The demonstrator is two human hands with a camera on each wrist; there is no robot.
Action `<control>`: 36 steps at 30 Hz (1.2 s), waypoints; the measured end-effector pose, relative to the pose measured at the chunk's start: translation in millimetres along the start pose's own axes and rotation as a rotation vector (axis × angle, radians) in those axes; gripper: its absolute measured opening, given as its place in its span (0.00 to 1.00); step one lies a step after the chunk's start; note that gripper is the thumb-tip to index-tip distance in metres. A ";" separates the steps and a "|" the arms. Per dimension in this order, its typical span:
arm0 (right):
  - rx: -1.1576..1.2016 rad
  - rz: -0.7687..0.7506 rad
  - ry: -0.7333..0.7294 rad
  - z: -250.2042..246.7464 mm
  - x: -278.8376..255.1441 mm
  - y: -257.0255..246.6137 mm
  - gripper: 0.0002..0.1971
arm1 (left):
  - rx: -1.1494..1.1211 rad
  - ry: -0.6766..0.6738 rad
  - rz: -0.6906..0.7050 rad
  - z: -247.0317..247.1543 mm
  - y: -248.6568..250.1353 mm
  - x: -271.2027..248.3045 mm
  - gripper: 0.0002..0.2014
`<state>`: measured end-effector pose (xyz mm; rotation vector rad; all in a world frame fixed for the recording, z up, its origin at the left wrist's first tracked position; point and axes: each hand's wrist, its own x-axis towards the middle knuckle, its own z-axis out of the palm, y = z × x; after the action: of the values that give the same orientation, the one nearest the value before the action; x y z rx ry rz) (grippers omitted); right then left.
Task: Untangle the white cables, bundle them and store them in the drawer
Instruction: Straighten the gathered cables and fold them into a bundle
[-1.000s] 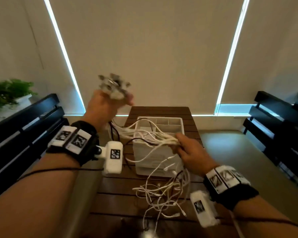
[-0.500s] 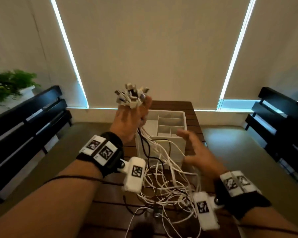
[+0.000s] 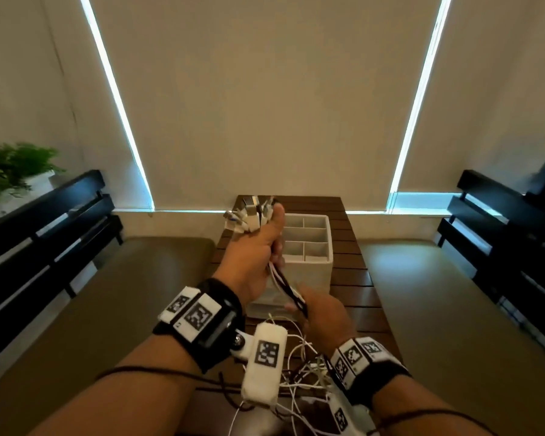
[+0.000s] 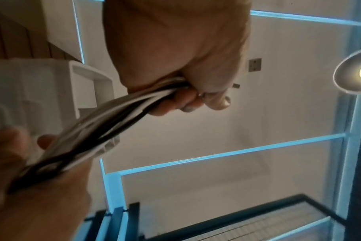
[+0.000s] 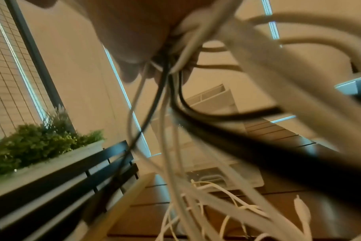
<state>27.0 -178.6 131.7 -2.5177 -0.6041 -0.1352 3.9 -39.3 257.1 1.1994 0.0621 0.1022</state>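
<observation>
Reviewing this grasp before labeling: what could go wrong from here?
1. Black strands run among the white cables between the left hand and right hand; bundling now may trap them.
2. Loose ends still lie tangled on the table; pulling could tighten knots.
3. The organizer stands close behind and might be bumped.

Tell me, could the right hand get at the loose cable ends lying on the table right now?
Probably not yet. The right hand is gripping the cables stretched down from the left hand. The loose ends lie just below it, unblocked, so it would need to let go first.
</observation>
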 end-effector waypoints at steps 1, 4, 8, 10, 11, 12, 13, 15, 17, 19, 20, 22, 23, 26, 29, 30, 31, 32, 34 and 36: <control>0.042 -0.007 -0.076 -1.4 -2.5 -0.1 0.18 | 0.014 0.007 0.000 -0.7 -3.2 -1.9 0.12; 0.324 0.005 -0.222 -27.0 -10.5 -10.9 0.44 | 0.143 -0.010 0.031 -4.8 -7.2 -7.8 0.07; 0.671 -0.060 0.085 -84.6 -10.2 -34.9 0.49 | 0.453 -0.091 0.136 -13.0 -14.5 -13.7 0.01; 0.724 -0.117 0.114 -104.1 -7.1 -51.1 0.49 | 0.634 -0.064 0.178 -14.3 -26.1 -16.6 0.12; 0.695 -0.146 0.101 -109.6 -5.4 -60.2 0.49 | 0.719 -0.054 0.199 -13.0 -32.2 -17.7 0.16; 0.629 -0.170 0.086 -112.6 -4.1 -67.4 0.49 | 0.780 -0.073 0.224 -10.4 -37.0 -18.8 0.18; 0.540 -0.194 0.076 -113.3 -2.1 -74.0 0.49 | 0.834 -0.103 0.250 -7.1 -38.8 -20.2 0.17; 0.374 -0.230 0.091 -110.4 0.3 -79.7 0.44 | 0.945 -0.187 0.242 2.3 -34.9 -27.3 0.14; 0.296 -0.269 0.112 -108.6 0.3 -80.1 0.34 | 0.914 -0.307 0.223 2.7 -32.2 -29.1 0.10; 0.240 -0.328 0.116 -107.8 -1.4 -78.7 0.25 | 0.828 -0.347 0.208 0.2 -29.5 -29.5 0.06; 0.234 -0.347 0.127 -108.1 -2.3 -77.4 0.21 | 0.816 -0.359 0.209 1.1 -27.2 -29.9 0.07; 0.264 -0.360 0.169 -110.4 -3.3 -74.5 0.16 | 0.831 -0.377 0.201 9.1 -22.4 -31.9 0.12; 0.278 -0.367 0.181 -111.9 -2.9 -73.3 0.16 | 0.803 -0.387 0.204 12.8 -20.3 -34.8 0.12; 0.232 -0.390 0.153 -111.7 -2.2 -73.6 0.19 | 0.782 -0.328 0.181 9.0 -23.5 -37.7 0.14; 0.174 -0.399 0.148 -111.6 -3.0 -75.1 0.24 | 0.799 -0.370 0.166 6.3 -26.9 -37.3 0.11; 0.189 -0.419 0.157 -111.7 -3.0 -75.1 0.22 | 0.851 -0.366 0.150 7.6 -25.6 -36.7 0.10; 0.212 -0.440 0.168 -112.3 -2.4 -74.7 0.20 | 0.893 -0.368 0.173 7.8 -25.2 -33.3 0.09; 0.230 -0.454 0.178 -112.8 -1.9 -74.8 0.18 | 0.849 -0.367 0.179 9.9 -21.2 -33.6 0.08; 0.230 -0.473 0.191 -113.5 -2.0 -76.1 0.17 | 0.774 -0.373 0.199 8.5 -20.4 -34.6 0.13; 0.223 -0.497 0.186 -114.2 -3.2 -76.9 0.19 | 0.800 -0.340 0.234 6.5 -23.5 -39.2 0.13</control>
<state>-7.0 -182.4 265.2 -2.0690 -1.0893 -0.4497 -33.3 -58.2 237.3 2.0060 -0.3693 0.0782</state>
